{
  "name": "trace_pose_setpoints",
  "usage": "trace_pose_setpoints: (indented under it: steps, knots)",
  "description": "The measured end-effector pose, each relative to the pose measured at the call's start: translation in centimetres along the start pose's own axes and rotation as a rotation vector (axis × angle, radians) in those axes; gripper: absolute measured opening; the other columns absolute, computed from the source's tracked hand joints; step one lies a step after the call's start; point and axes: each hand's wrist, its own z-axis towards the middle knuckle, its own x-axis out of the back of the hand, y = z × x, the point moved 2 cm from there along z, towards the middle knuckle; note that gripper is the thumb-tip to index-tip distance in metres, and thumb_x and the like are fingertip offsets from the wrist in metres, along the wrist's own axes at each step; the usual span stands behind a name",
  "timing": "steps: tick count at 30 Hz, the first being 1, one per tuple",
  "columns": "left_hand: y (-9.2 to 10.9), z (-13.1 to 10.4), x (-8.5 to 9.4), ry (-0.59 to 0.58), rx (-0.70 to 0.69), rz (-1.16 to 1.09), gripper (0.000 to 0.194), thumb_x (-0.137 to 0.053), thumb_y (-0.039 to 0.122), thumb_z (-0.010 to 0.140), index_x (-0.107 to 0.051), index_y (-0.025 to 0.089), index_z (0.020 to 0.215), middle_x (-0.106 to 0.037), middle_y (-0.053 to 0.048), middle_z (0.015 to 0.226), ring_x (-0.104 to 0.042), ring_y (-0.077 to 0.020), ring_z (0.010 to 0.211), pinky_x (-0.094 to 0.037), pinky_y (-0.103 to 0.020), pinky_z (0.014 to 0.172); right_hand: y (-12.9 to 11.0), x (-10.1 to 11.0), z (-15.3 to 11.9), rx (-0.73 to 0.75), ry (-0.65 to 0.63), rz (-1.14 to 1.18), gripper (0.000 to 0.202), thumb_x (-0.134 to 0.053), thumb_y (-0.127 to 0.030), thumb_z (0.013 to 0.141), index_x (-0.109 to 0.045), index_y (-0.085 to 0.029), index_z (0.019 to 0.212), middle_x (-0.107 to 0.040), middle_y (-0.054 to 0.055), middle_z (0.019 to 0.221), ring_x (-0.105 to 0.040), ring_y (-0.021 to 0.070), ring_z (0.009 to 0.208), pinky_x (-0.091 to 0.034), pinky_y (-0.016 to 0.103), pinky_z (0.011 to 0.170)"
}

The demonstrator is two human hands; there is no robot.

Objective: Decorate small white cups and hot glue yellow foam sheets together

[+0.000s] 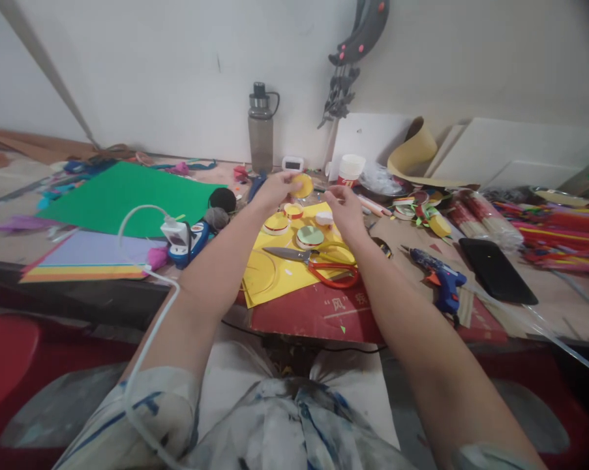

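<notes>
My left hand (pixel 279 190) holds a small round yellow disc (pixel 302 187) by its left edge, raised over the yellow sheet (pixel 255 297). To its right, my right hand (pixel 342 203) is raised with fingers drawn together; whether something small is between them is too blurred to tell. Below the hands, a yellow-topped round piece (pixel 276 223), a green-topped one (pixel 310 236) and a small white piece (pixel 324 218) lie on the sheet. Scissors with red handles (pixel 334 274) rest across it, blades pointing left.
A green sheet (pixel 137 196) and stacked coloured sheets (pixel 93 254) lie left. Behind stand a bottle (pixel 261 134) and a paper cup (pixel 351 170). A blue glue gun (pixel 441 277), a black phone (pixel 497 269) and pipe cleaners (pixel 568 238) are right. A white cable (pixel 152 326) crosses my left arm.
</notes>
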Motion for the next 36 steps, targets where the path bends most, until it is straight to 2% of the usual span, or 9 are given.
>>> trace_pose_setpoints:
  steps: [4,7,10,17,23,27,30,32,36]
  knots:
    - [-0.1,-0.8,-1.5,-0.099,-0.006,0.022,0.014,-0.077,0.007,0.079,-0.073,0.012,0.091,-0.071,-0.002,0.08,-0.061,-0.0085,0.065,-0.05,-0.022,0.061,0.4,-0.4,-0.5,-0.054,-0.068,0.208,0.037,-0.064,-0.05,0.086,-0.066,-0.02,0.107,-0.072,0.006,0.104,-0.064,0.0169,0.079,-0.054,0.033,0.071]
    - [0.1,-1.6,-2.6,-0.126,-0.05,0.074,0.011,-0.078,0.007,0.077,-0.072,0.012,0.086,-0.068,0.0,0.074,-0.059,-0.0074,0.063,-0.049,-0.021,0.06,0.1,0.0,-0.8,-0.055,-0.117,0.24,0.028,-0.065,-0.042,0.082,-0.066,-0.02,0.098,-0.07,0.002,0.088,-0.06,0.014,0.066,-0.052,0.03,0.064]
    - [0.2,-2.1,-3.2,-0.149,-0.074,0.143,0.009,-0.076,0.009,0.078,-0.074,0.014,0.085,-0.069,0.0,0.074,-0.057,-0.0072,0.062,-0.045,-0.02,0.056,-0.3,0.6,-1.0,-0.082,-0.124,0.165,0.018,-0.061,-0.032,0.082,-0.067,-0.019,0.092,-0.067,-0.001,0.075,-0.058,0.0137,0.061,-0.051,0.029,0.063]
    - [-0.3,-2.2,-3.4,-0.111,-0.065,0.205,0.013,-0.075,0.027,0.087,-0.075,0.017,0.095,-0.075,-0.003,0.092,-0.067,-0.0111,0.077,-0.048,-0.021,0.062,-0.6,2.0,-0.8,-0.082,-0.049,-0.094,0.016,-0.056,-0.024,0.083,-0.069,-0.018,0.09,-0.073,0.004,0.082,-0.067,0.0198,0.077,-0.053,0.034,0.077]
    - [0.0,-1.7,-3.0,0.036,-0.052,0.166,0.001,-0.069,0.016,0.09,-0.069,0.016,0.09,-0.074,-0.003,0.086,-0.069,-0.0111,0.073,-0.047,-0.022,0.061,0.5,2.3,-0.7,-0.164,-0.076,-0.345,0.028,-0.059,-0.021,0.086,-0.071,-0.016,0.11,-0.077,0.009,0.092,-0.071,0.0247,0.084,-0.054,0.038,0.081]
    - [-0.1,-1.5,-2.7,0.104,-0.066,0.134,0.003,-0.067,0.012,0.09,-0.068,0.014,0.089,-0.072,-0.003,0.084,-0.067,-0.0102,0.071,-0.047,-0.022,0.06,1.1,2.0,-0.4,-0.132,-0.106,-0.523,0.024,-0.058,-0.023,0.089,-0.073,-0.018,0.108,-0.077,0.013,0.097,-0.071,0.0289,0.094,-0.053,0.043,0.089]
    - [-0.3,-1.0,-2.3,0.107,-0.062,0.134,0.006,-0.065,0.01,0.09,-0.068,0.015,0.089,-0.071,-0.002,0.081,-0.068,-0.0105,0.072,-0.046,-0.021,0.06,1.5,1.7,-0.3,-0.104,-0.152,-0.626,0.023,-0.06,-0.026,0.09,-0.074,-0.018,0.106,-0.075,0.017,0.103,-0.069,0.0337,0.102,-0.052,0.048,0.094]
    - [0.0,-0.7,-1.9,0.104,-0.07,0.142,0.005,-0.067,0.01,0.09,-0.068,0.015,0.088,-0.072,-0.003,0.08,-0.068,-0.0109,0.073,-0.047,-0.021,0.062,1.7,1.7,-0.2,-0.05,-0.137,-0.629,0.029,-0.062,-0.029,0.09,-0.073,-0.016,0.114,-0.072,0.02,0.115,-0.067,0.0358,0.109,-0.05,0.051,0.098]
    - [1.4,-0.3,-0.3,0.19,-0.089,0.094,0.002,-0.07,0.014,0.091,-0.068,0.015,0.09,-0.073,-0.004,0.085,-0.072,-0.0146,0.082,-0.052,-0.023,0.071,1.6,1.7,-0.2,0.102,-0.045,-0.542,0.043,-0.062,-0.033,0.092,-0.066,-0.012,0.129,-0.062,0.023,0.129,-0.062,0.0354,0.118,-0.047,0.054,0.105]
